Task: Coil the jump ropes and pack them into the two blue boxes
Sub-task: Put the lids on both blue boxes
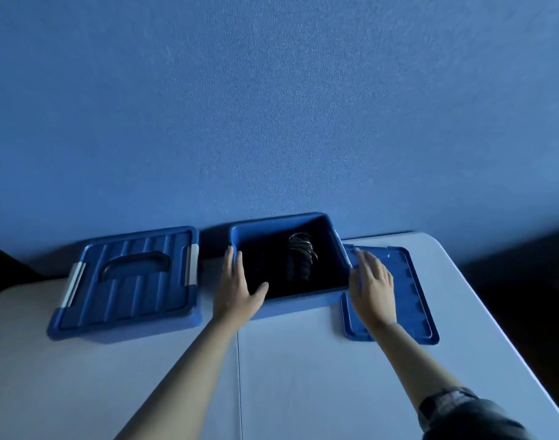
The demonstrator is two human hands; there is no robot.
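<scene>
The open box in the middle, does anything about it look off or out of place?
Nothing looks damaged. The open box holds a coiled jump rope, and its lid lies flat on the table beside it, under the right hand. The left hand rests on the box's rim.

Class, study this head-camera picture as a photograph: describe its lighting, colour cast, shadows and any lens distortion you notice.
Head view: dim, with a strong blue cast over the wall and table; the open box is so dark inside that the coiled rope barely shows; corners fall to black at right and left; the wide lens bends the table's far edge; the right hand looks slightly soft.
</scene>
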